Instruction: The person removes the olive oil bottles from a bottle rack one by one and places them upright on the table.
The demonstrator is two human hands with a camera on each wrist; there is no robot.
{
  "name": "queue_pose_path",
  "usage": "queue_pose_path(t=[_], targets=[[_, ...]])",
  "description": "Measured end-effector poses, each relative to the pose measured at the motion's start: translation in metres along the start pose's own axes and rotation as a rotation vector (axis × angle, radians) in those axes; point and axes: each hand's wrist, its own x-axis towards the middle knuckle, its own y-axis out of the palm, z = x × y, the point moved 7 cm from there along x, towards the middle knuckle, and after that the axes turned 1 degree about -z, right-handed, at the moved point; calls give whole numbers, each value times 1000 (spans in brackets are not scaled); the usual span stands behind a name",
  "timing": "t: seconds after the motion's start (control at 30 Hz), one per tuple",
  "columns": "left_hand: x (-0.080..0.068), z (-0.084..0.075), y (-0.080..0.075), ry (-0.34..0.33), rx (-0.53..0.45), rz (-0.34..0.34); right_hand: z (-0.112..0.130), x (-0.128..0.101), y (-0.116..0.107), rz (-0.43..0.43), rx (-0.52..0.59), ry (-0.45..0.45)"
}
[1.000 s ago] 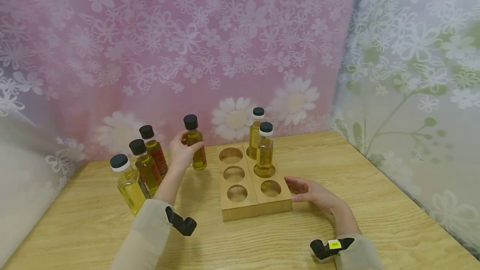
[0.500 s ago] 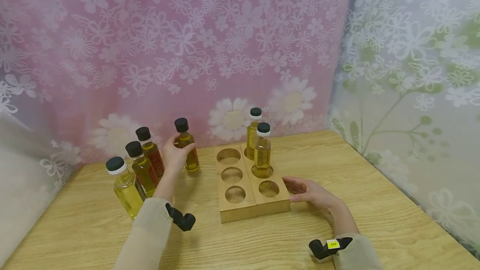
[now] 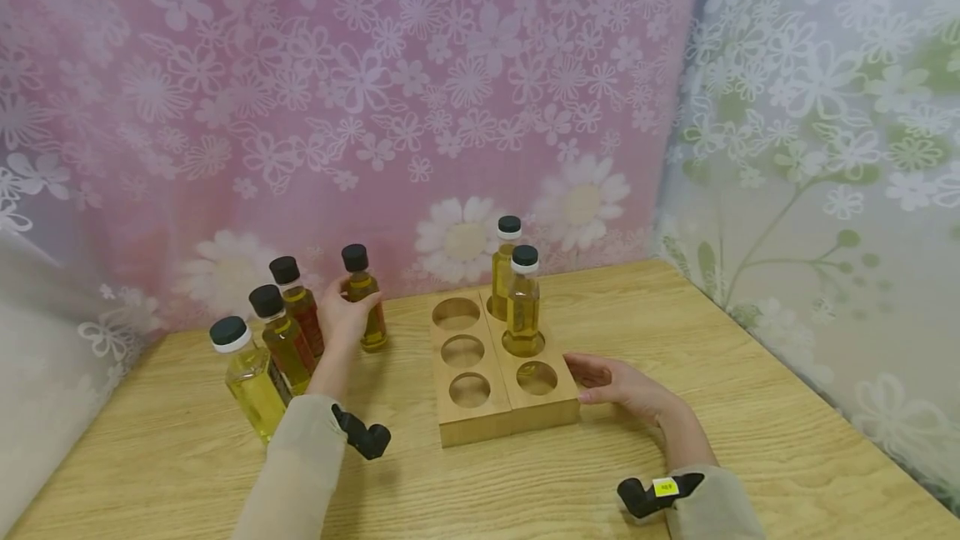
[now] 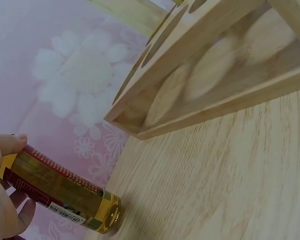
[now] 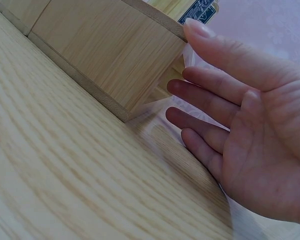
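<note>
Left hand (image 3: 339, 315) is wrapped around an oil bottle (image 3: 362, 300) standing on the table left of the wooden rack (image 3: 480, 419); right hand (image 3: 618, 382) rests flat, fingers relaxed, against the rack's side. Looks like pickup stage. Next it needs lifting and lining up over an empty hole (image 3: 456, 313).

Nothing here is clear enough for me to read. The bottle (image 4: 60, 190) I grip in my left hand (image 4: 2, 200) carries a dark red label with a white barcode strip, its print too small and blurred to make out. The yellow tag (image 3: 666, 487) on my right wrist, near the table's front edge, bears dark marks that I cannot make out either.
</note>
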Motion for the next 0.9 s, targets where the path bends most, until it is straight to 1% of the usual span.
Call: queue_pose_path(t=[0.1,0.23,0.3,0.43,0.57,0.63,0.73,0.83,0.9], targets=[[2,4,0,-10,22,2,-1,0,-1,0,-3,-5],[3,9,-1,-22,29,11,-3,1,-1,-4,-5,13],[3,9,-2,-18,36,16,-3,1,-1,-8,-3,20],[3,8,-1,-10,45,31,-2,0,-1,-11,-7,6],[0,7,-2,-13,21,31,-1,0,0,-5,-12,-2],[-3,7,-4,-14,-8,8,-1,0,-1,0,-13,-2],[-8,6,-8,4,-55,-71,-2,1,-1,0,-15,5],[-15,-1,-12,57,-114,-176,-2,1,-2,2,-11,7],[-21,-9,-15,104,-141,-236,-2,1,-1,2,-4,7]])
